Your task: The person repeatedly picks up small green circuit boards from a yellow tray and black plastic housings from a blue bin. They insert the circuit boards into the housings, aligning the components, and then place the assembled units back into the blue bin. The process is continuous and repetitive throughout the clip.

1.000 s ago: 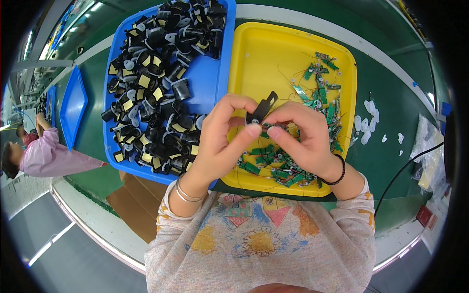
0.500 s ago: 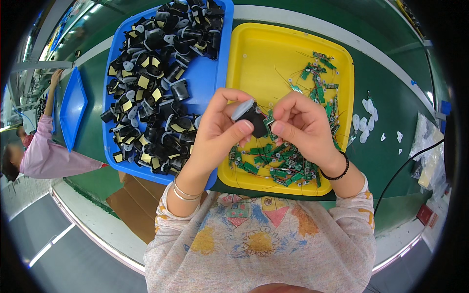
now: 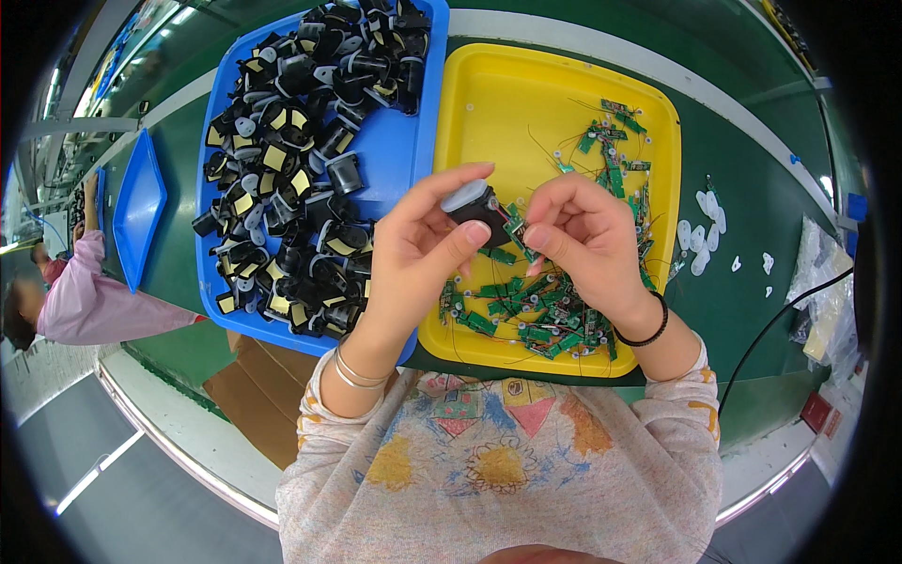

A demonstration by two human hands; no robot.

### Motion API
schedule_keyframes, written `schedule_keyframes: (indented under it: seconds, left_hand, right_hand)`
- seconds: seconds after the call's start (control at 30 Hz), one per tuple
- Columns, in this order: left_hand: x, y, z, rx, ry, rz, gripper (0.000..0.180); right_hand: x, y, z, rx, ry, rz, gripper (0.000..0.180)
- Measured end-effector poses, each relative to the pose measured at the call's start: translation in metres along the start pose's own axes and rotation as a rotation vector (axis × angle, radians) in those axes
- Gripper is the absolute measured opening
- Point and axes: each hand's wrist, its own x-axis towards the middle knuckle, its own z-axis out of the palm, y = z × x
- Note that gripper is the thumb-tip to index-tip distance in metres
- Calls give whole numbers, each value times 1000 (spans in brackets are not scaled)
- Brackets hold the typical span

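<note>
Left hand: my left hand (image 3: 413, 258) is closed on the small black part (image 3: 477, 209), thumb under it and fingers over it, holding it above the near-left corner of the yellow tray (image 3: 489, 103).
Right hand: my right hand (image 3: 587, 235) pinches a small green circuit board (image 3: 516, 228) against the part's right side.
What changed: a moment ago the part stood more upright between my fingertips; now it is turned so its pale grey end faces up and left, and the board touches it.
What that means: I judge the board is being seated onto the part, not yet finished.
Supply: loose green boards (image 3: 550, 310) lie in the yellow tray; black parts (image 3: 282, 188) fill the blue tray (image 3: 413, 150).
Surface: green tabletop (image 3: 752, 310).
</note>
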Motion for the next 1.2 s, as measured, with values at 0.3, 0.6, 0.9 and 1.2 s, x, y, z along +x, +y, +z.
schedule_keyframes:
  seconds: [0.3,0.6,0.9,1.2]
  left_hand:
    - [1,-2,2,-135,-63,-75,39]
    - [-2,-3,7,43,-40,15,43]
    - [-3,-10,9,333,55,257,41]
    - [-3,-9,7,568,57,368,42]
  right_hand:
    - [0,3,2,37,33,-19,13]
    - [1,2,1,39,15,32,12]
    - [3,4,-1,74,1,54,9]
    - [0,-1,0,-128,-9,57,10]
